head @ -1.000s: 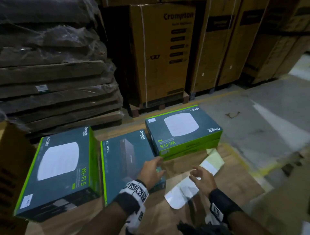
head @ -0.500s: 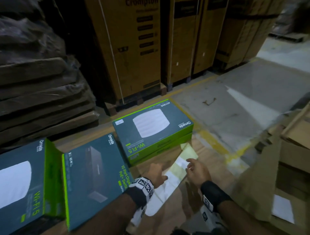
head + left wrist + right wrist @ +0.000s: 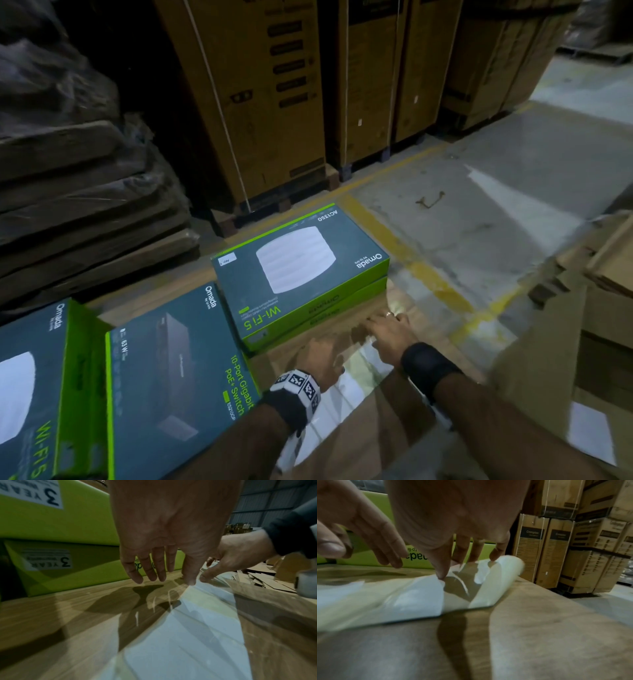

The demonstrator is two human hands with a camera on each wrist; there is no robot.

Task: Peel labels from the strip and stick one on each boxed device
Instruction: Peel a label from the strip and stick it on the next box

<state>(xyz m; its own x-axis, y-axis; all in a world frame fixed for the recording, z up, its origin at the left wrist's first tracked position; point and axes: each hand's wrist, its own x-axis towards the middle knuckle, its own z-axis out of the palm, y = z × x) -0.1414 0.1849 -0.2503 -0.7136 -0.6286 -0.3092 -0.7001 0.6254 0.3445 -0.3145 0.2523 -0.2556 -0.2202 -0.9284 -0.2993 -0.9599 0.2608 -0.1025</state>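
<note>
Tall brown cartons (image 3: 267, 102) stacked at far side; wrapped dark pallet load (image 3: 68, 171) far left. Grey floor (image 3: 513, 205) with yellow line to the right. Brown cardboard tabletop (image 3: 342, 428) near. Three boxed devices on it: WI-FI 5 box (image 3: 30, 394) near left, switch box (image 3: 171, 377) just beside it, stacked pair of WI-FI 5 boxes (image 3: 301, 274) farther, centre, small white label (image 3: 227, 258) on top box's far-left corner. Label strip (image 3: 197, 628) flat on tabletop in front of stacked pair, far end curled up. Left hand (image 3: 322, 356) over strip, fingers straight, relaxed, holding nothing. Right hand (image 3: 387, 330) just right of it, fingertips (image 3: 441, 574) touching strip at curled end; firm pinch or mere touch: cannot tell.
</note>
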